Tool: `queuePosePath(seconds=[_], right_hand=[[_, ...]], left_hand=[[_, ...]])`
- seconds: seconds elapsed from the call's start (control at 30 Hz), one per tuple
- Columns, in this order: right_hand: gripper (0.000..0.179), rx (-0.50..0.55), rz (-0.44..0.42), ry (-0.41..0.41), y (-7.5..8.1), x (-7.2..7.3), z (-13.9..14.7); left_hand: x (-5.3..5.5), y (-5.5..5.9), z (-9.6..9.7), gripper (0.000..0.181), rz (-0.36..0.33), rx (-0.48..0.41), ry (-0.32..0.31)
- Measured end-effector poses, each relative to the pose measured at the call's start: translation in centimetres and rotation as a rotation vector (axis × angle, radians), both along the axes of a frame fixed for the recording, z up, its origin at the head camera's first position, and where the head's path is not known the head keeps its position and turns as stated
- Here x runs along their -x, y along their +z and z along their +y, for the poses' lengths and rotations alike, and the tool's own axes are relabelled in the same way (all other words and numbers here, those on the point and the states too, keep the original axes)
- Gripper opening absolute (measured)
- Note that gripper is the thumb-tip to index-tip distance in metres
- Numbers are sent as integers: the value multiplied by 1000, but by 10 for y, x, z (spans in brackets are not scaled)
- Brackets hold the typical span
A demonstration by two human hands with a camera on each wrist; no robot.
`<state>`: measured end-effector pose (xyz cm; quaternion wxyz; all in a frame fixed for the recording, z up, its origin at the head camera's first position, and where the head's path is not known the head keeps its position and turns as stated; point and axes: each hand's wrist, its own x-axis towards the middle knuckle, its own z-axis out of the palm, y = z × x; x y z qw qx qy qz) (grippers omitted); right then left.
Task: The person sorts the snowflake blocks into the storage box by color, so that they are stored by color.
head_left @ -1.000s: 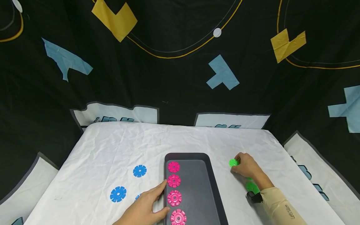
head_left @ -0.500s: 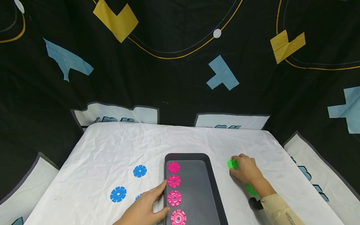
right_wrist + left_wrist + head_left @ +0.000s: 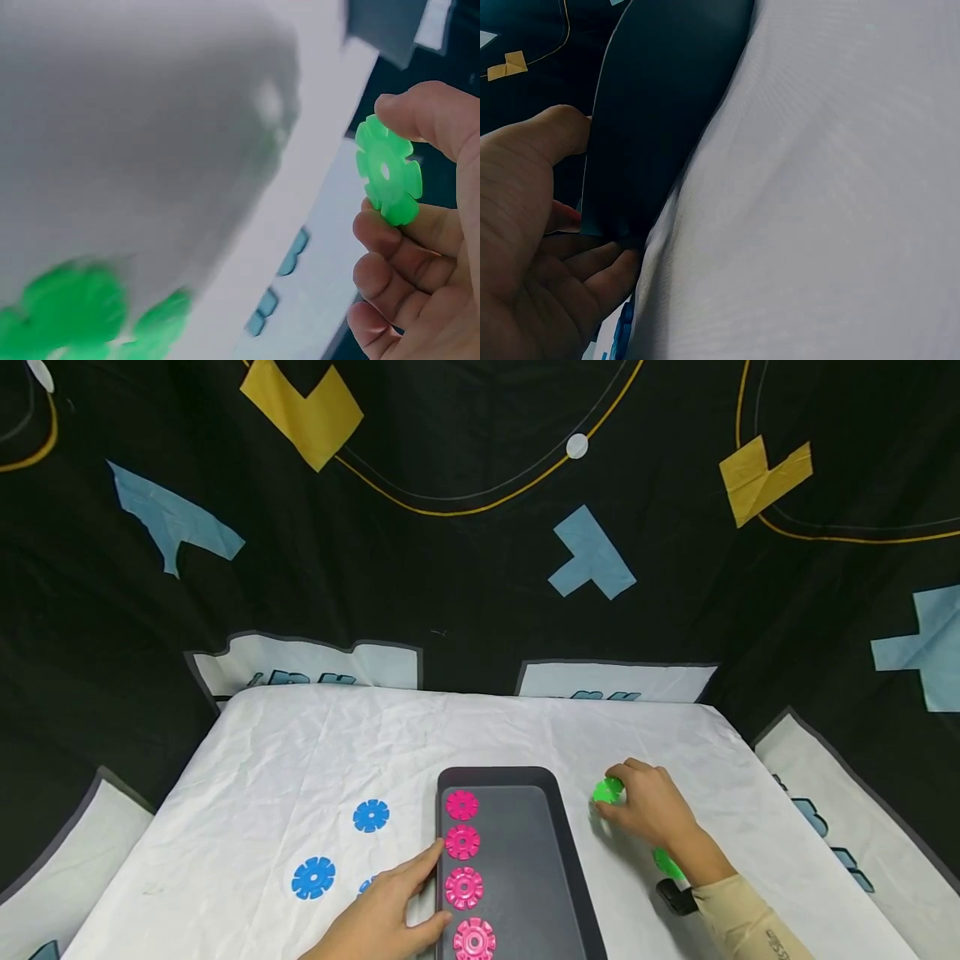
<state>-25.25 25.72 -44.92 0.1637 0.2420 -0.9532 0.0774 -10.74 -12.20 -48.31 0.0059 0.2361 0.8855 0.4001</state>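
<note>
My right hand [image 3: 654,808] pinches a green notched plastic disc [image 3: 386,171] between thumb and fingers, close over the white cloth to the right of the tray. The disc is flower-shaped with a small centre hole. Beneath the right forearm lies another green disc [image 3: 667,863], partly hidden; the right wrist view shows green discs [image 3: 75,304] blurred at its lower left. My left hand [image 3: 384,910] holds the left rim of a dark grey tray [image 3: 532,860], its thumb at the rim and fingers along the outer wall [image 3: 660,112]. Several pink notched discs [image 3: 464,887] stand in a column along the tray's left side.
Blue notched discs [image 3: 313,877] lie on the white cloth [image 3: 360,735] left of the tray, one partly covered by the left hand. A black curtain [image 3: 450,585] with tape pieces hangs behind the table. A black wrist device [image 3: 677,897] sits at the right cuff.
My right hand has moved left, toward the tray, with the green disc pinched in it and raised off the cloth. The left hand and the tray stay in place.
</note>
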Motion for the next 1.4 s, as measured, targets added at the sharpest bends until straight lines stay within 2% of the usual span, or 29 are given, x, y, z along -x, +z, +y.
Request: queuePosePath(seconds=[0.37,0.7,1.03,1.13,1.4], right_hand=[[44,45,82,96,22,-9,-33],[43,84,46,151,32,-11,-53],[43,89,18,192,40,-10,-78],[42,92,10,207,40,-9,-86],[41,98,-41,214,38,-6,-105]], left_hand=[[0,-2,-3,79,58,0,7],[0,-1,-3,79,52,-1,8],[0,1,-3,80,-9,-5,8],[0,1,-3,80,-10,-4,7],[1,3,-1,82,-70,-10,4]])
